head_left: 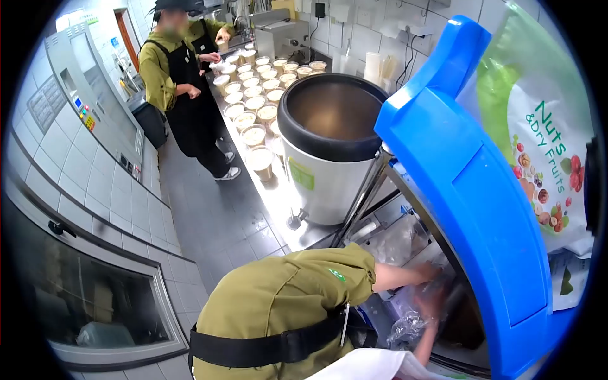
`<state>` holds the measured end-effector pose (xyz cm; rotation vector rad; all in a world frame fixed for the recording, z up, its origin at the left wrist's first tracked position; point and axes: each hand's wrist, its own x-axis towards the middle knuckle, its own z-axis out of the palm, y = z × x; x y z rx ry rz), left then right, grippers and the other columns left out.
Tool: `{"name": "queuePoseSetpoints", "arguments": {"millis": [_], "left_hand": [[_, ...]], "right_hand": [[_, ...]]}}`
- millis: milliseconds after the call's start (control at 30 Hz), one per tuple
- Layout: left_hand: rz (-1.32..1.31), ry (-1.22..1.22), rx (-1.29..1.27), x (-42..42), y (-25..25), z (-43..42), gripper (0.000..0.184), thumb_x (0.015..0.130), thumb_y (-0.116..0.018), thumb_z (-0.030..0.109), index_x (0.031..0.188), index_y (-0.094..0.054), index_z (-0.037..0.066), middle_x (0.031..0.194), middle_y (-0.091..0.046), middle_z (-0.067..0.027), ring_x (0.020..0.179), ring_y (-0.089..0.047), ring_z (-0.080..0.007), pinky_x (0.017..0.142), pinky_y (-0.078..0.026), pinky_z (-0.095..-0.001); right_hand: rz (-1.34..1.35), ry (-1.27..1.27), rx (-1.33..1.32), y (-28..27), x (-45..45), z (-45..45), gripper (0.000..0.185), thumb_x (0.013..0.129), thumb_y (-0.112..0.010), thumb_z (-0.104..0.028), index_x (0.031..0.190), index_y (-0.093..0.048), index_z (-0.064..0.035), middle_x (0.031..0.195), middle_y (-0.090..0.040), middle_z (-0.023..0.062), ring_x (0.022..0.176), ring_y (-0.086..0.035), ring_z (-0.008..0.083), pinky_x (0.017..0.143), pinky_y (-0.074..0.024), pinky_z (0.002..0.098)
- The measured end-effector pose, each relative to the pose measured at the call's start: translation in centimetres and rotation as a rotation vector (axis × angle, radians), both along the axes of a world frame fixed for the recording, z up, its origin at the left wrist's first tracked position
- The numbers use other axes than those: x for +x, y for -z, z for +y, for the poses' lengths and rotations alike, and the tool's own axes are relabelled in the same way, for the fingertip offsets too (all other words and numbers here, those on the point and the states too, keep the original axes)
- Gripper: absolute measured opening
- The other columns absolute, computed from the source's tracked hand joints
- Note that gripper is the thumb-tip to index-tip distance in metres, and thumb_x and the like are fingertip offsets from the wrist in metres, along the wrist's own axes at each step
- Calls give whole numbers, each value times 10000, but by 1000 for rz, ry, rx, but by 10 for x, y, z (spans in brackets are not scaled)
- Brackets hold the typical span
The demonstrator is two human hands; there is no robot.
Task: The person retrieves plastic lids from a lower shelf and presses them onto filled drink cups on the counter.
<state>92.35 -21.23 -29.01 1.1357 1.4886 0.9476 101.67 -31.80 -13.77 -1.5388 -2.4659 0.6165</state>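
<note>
Both hands reach low into the space below the blue lid, at the lower right. My left hand point(430, 271) extends from an olive sleeve near a clear plastic bag point(396, 242); its fingers are blurred. Just below it, my right hand point(430, 302) is beside crumpled clear plastic point(407, 329) and seems to touch it. Blur and plastic hide the fingers of that hand, so its grip is unclear. A dark opening point(462, 326) lies right of the hands.
The large blue lid point(475, 183) rises beside a Nuts & Dry Fruits bag point(544, 158). A black-rimmed white drum point(326, 183) stands on the steel counter point(282, 209), near many filled cups point(254, 135). Two people in black aprons point(190, 95) stand at the counter's far end.
</note>
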Motion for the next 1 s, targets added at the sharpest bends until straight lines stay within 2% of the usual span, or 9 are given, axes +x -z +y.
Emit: {"name": "queuePoseSetpoints", "arguments": {"millis": [67, 133, 300, 400, 433, 600, 767, 867, 1000], "left_hand": [[19, 13, 18, -6, -19, -1, 823, 750, -594, 566, 1321, -372, 17, 1147, -577, -259, 1045, -576, -398, 887, -459, -452], [21, 27, 46, -9, -36, -2, 841, 736, -621, 541, 1339, -333, 30, 1138, -580, -259, 1039, -578, -398, 880, -459, -454], [21, 68, 101, -7, -79, -19, 918, 702, -687, 479, 1384, -235, 63, 1118, -587, -257, 1025, -584, -396, 863, -460, -459], [34, 43, 122, -6, -87, -28, 982, 682, -727, 442, 1411, -176, 83, 1105, -592, -256, 1016, -588, -396, 853, -461, -462], [36, 35, 132, -9, -92, -30, 1005, 675, -740, 430, 1420, -157, 90, 1101, -593, -255, 1013, -589, -395, 850, -462, -463], [73, 0, 14, -13, -110, -37, 1071, 646, -785, 382, 1446, -114, 142, 1143, -567, -264, 1022, -578, -414, 855, -459, -477], [209, -128, -102, 22, -86, -32, 1028, 644, -792, 358, 1432, -152, 200, 1220, -503, -265, 1070, -543, -438, 871, -454, -507], [132, -74, -153, -2, -99, -23, 1012, 644, -795, 343, 1426, -165, 218, 1243, -476, -260, 1086, -532, -438, 871, -453, -518], [169, -99, -26, 3, -85, -13, 981, 658, -791, 318, 1420, -179, 233, 1218, -472, -250, 1062, -548, -421, 848, -462, -523]], "right_hand": [[142, -20, 74, -17, -16, -11, 776, 661, -748, -283, 1284, -422, 44, 1304, -445, 278, 1239, -406, 393, 1038, -330, 432], [186, 28, 120, 4, -9, -21, 928, 614, -779, -278, 1353, -307, 25, 1383, -330, 254, 1298, -299, 389, 1078, -256, 440], [88, 146, 160, 54, 2, -40, 1048, 576, -815, -199, 1409, -220, 28, 1456, -199, 272, 1363, -172, 426, 1120, -167, 488], [245, 271, 139, 61, 22, -48, 1006, 576, -825, -207, 1382, -272, 32, 1432, -244, 288, 1359, -189, 417, 1116, -182, 464], [279, 217, 251, 61, 24, -49, 971, 567, -834, -227, 1347, -319, 34, 1383, -318, 280, 1321, -254, 413, 1102, -210, 459], [291, 248, 106, 63, 36, -28, 928, 542, -830, -234, 1299, -361, 26, 1269, -413, 252, 1215, -378, 375, 1066, -272, 434], [129, 59, 139, 59, 41, -17, 892, 568, -804, -246, 1294, -365, 31, 1277, -415, 247, 1209, -401, 375, 1051, -310, 420], [82, 165, 93, 41, 21, -41, 887, 588, -792, -232, 1311, -354, 37, 1275, -423, 252, 1214, -401, 394, 1047, -319, 428], [5, 199, 408, 64, 41, -91, 827, 558, -797, -169, 1256, -410, 49, 1215, -454, 247, 1140, -442, 405, 990, -367, 440]]}}
